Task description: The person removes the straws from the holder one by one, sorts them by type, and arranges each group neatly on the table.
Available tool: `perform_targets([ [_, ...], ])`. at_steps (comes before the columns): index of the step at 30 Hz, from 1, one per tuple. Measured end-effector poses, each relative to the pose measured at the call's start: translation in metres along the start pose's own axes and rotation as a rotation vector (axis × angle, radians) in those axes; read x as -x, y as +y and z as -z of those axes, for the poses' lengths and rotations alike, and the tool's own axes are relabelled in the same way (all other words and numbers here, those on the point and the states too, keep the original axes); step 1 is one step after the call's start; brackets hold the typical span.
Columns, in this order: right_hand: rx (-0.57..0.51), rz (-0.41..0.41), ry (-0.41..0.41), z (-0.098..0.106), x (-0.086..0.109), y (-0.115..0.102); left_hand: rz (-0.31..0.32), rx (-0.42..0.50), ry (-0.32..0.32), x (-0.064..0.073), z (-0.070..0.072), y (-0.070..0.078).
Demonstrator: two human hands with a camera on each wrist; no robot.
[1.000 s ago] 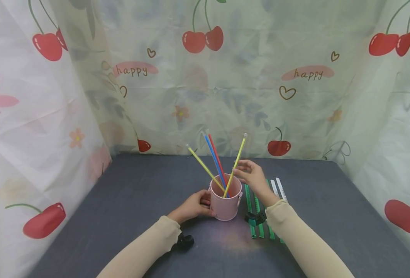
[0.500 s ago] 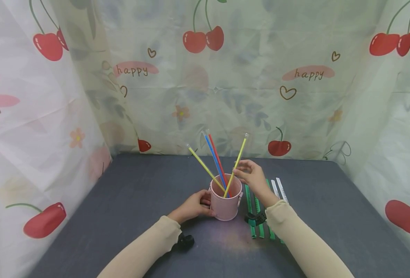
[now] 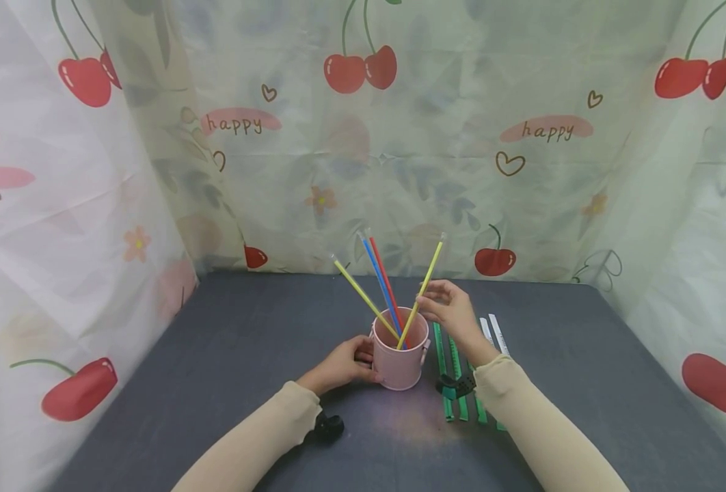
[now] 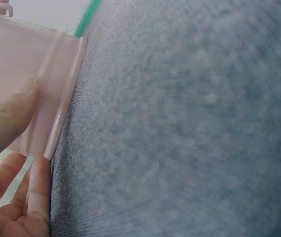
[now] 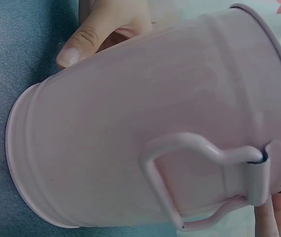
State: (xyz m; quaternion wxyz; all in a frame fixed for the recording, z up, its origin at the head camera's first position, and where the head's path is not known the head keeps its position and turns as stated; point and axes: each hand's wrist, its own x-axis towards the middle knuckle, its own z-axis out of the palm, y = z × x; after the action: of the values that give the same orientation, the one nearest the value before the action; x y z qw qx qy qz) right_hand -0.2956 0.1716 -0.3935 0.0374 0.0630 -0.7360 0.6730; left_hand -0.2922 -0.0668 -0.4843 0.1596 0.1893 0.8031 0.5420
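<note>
A pink metal bucket [image 3: 400, 372] stands upright on the dark table. My left hand [image 3: 343, 362] holds its lower left side; the thumb [image 4: 12, 116] lies on the wall in the left wrist view, with fingers round the far side. Slim coloured sticks with clear tips lean inside: one yellow [image 3: 355, 285], one blue [image 3: 377, 268], one red [image 3: 381, 270]. Beyond the rim on the right, my right hand [image 3: 455, 314] pinches a second yellow stick [image 3: 432, 268], whose lower end is in the bucket. A looped handle [image 5: 152, 173] shows on the bucket in the right wrist view.
Several flat green strips [image 3: 447, 406] lie side by side right of the bucket, partly hidden under my right forearm. White strips [image 3: 497, 331] with small markings show at their far end. Cherry-patterned cloth [image 3: 381, 184] walls in the table's back and sides.
My right hand has shifted slightly right and away, tilting the yellow stick's top further to the right. The left hand and the bucket have stayed in place.
</note>
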Motion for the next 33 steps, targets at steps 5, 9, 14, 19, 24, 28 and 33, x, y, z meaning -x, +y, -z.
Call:
perform_targets([
  [5,-0.057,0.007,0.004,0.003,0.001,-0.006,-0.014,0.003,0.0,0.001,0.0,0.001],
  [9,-0.095,0.013,0.003,0.006,0.001,-0.011,-0.027,0.005,0.001,0.002,0.0,0.001],
  [14,-0.088,0.005,0.004,0.011,0.002,-0.016,-0.048,0.018,-0.007,0.002,0.001,0.0],
  [19,-0.116,0.012,0.013,0.015,0.001,-0.022,-0.074,-0.004,-0.021,0.003,0.002,-0.001],
  [24,-0.146,0.038,0.026,0.019,0.001,-0.026,-0.038,0.009,-0.015,0.003,0.001,0.001],
  [28,-0.16,0.048,0.027,0.023,0.0,-0.03,-0.032,0.014,-0.01,0.002,0.0,-0.001],
  [33,-0.182,0.059,0.041,0.028,-0.002,-0.037,-0.028,0.017,-0.006,0.001,0.0,-0.001],
])
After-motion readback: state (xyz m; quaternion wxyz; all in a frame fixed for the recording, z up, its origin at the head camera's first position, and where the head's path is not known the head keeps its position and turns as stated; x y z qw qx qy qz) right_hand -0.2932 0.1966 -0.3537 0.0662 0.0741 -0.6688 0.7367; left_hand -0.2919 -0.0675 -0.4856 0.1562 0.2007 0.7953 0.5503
